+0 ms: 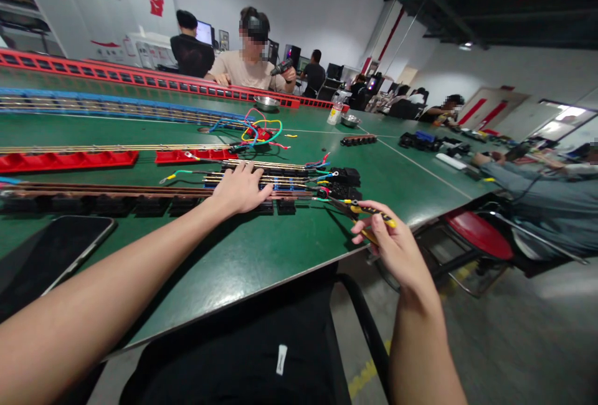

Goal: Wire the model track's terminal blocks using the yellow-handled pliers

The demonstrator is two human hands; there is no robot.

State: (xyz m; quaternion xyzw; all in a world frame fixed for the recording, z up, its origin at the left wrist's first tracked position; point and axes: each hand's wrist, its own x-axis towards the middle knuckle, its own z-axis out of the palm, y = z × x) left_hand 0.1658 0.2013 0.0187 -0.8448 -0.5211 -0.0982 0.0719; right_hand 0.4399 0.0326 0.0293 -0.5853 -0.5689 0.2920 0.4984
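Note:
My left hand lies with its fingers spread on a bundle of long rods and black blocks, pressing on the strips. In my right hand are pliers with yellow and black handles, their jaws pointing left toward the wire ends beside the black connectors. Short green and yellow wires with ring terminals stick out from the left part of the bundle. Whether the jaws touch a wire is too small to tell.
A phone lies at the left front. Behind the bundle are red trays, a blue strip, coiled wires and a metal bowl. A person holding a drill sits opposite; another's sleeve is at the right.

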